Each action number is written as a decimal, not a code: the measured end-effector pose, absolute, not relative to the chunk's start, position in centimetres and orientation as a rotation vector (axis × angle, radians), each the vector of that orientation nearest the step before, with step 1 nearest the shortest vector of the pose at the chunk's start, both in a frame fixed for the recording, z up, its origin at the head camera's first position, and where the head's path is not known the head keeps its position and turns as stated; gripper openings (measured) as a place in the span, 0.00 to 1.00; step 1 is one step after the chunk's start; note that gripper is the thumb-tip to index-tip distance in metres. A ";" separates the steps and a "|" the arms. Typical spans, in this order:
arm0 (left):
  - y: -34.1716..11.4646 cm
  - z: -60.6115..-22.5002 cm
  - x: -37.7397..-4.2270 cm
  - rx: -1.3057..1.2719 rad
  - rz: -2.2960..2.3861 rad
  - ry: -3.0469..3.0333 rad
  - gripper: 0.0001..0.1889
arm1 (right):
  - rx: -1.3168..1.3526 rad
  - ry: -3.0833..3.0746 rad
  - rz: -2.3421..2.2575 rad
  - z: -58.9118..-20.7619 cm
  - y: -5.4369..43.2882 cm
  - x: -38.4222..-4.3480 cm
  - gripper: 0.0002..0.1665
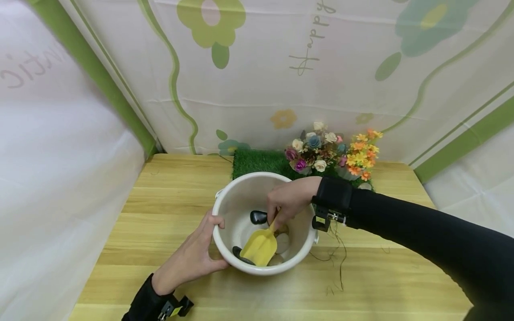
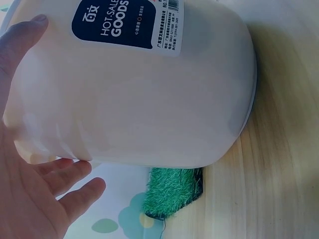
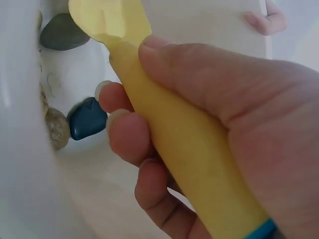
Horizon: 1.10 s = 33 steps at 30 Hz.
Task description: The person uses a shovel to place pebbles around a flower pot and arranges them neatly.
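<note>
My right hand (image 1: 291, 198) reaches into a white bucket (image 1: 218, 209) and grips a yellow toy shovel (image 1: 260, 247) by its handle. The shovel's blade points down toward the near side of the bucket. In the right wrist view, thumb and curled fingers close round the yellow handle (image 3: 174, 134). Smooth stones lie inside: a black stone (image 1: 259, 217), a pale stone (image 1: 282, 243) and several others, partly covered by the blade. My left hand (image 1: 196, 252) holds the bucket at its left rim, a finger hooked over the edge and the thumb against the outer wall.
Behind the bucket, a mat of artificial grass (image 1: 257, 161) bears a mixed bouquet (image 1: 315, 149) and orange-yellow flowers (image 1: 361, 156). Thin dark strands (image 1: 341, 258) lie right of the bucket on the wooden table (image 1: 160, 196). A printed cloth (image 1: 249, 89) hangs at the back.
</note>
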<state>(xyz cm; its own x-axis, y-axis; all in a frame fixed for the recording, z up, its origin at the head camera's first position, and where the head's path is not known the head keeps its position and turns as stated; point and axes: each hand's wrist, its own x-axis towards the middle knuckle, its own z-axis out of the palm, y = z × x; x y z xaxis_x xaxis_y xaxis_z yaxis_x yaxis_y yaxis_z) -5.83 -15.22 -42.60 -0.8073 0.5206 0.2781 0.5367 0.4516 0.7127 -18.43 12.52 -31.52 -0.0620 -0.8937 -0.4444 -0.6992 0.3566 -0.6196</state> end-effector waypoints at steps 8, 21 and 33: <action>-15.3 -42.7 -5.9 -0.983 -1.295 -2.640 0.39 | -1.482 1.846 -0.258 -31.6 11.7 -17.4 0.14; -15.3 -42.5 -5.9 -0.979 -1.301 -2.645 0.39 | -1.367 1.879 -0.226 -32.0 11.3 -16.4 0.20; -15.2 -42.4 -5.9 -0.996 -1.307 -2.660 0.39 | -1.420 1.784 -0.288 -32.1 11.5 -17.3 0.19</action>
